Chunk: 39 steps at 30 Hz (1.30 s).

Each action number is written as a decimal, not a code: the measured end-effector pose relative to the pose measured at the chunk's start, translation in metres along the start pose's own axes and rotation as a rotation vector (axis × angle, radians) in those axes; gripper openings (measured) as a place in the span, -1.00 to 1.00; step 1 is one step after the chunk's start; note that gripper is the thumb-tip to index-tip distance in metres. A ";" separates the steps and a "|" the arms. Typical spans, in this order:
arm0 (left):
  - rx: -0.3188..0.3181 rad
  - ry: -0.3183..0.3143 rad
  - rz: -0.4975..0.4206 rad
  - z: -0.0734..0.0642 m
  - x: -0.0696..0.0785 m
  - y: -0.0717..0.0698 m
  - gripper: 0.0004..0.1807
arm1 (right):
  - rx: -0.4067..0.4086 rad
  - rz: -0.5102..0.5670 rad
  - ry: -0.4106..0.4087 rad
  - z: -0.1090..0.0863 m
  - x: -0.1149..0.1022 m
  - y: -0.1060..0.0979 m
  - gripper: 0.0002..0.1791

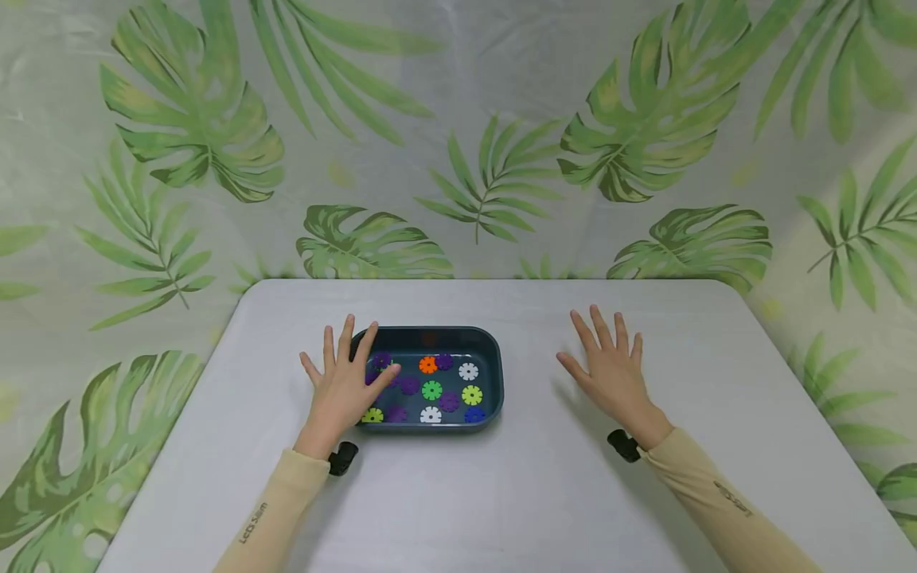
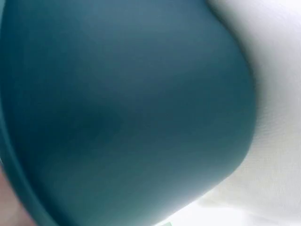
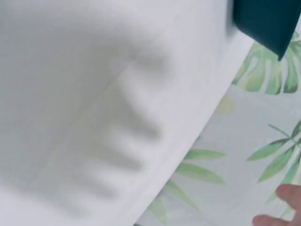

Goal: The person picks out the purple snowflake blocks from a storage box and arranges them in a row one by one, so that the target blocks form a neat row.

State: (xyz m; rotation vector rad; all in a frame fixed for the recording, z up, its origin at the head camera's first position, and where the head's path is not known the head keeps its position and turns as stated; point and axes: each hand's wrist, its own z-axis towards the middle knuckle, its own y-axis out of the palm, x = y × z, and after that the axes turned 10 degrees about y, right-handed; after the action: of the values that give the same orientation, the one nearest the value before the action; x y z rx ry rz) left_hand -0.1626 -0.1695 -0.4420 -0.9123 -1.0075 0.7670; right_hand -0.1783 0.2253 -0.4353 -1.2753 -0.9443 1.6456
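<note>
A dark blue-grey tray [image 1: 437,427] sits on the table, left of its middle, with several flat notched plastic discs inside. Among them are an orange disc [image 1: 427,364], a green disc [image 1: 432,390], a white disc [image 1: 469,372] and a purple disc [image 1: 449,401]. My left hand [image 1: 340,394] is spread over the tray's left end, fingers straight, holding nothing; it hides part of the left rim. The tray's outer wall [image 2: 131,113] fills most of the left wrist view. To the right of the tray, apart from it, my right hand [image 1: 610,378] hovers with fingers spread.
A white cloth covers the table [image 1: 544,501]. Behind it hangs a leaf-patterned curtain [image 1: 501,95], which also shows at both sides. Each wrist wears a small black camera, such as the one on the right wrist [image 1: 623,446]. Shadows of fingers fall on the cloth [image 3: 94,117].
</note>
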 end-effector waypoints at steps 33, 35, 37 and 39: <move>0.075 -0.252 -1.296 -0.019 -0.053 0.017 -0.47 | -0.920 0.709 0.263 0.028 -0.147 0.065 -0.62; 0.078 -0.258 -1.297 -0.019 -0.055 0.018 -0.47 | -0.903 0.687 0.268 0.028 -0.148 0.068 -0.65; 0.077 -0.263 -1.297 -0.018 -0.055 0.018 -0.47 | -0.890 0.666 0.275 0.028 -0.149 0.071 -0.68; 0.073 -0.262 -1.296 -0.018 -0.056 0.018 -0.47 | -0.877 0.649 0.280 0.028 -0.149 0.073 -0.72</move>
State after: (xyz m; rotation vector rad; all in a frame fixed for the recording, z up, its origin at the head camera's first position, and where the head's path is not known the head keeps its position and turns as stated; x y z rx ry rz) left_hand -0.1671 -0.2149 -0.4831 0.0336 -1.5000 -0.1972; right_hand -0.1961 0.0577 -0.4439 -2.5456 -1.1990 1.4500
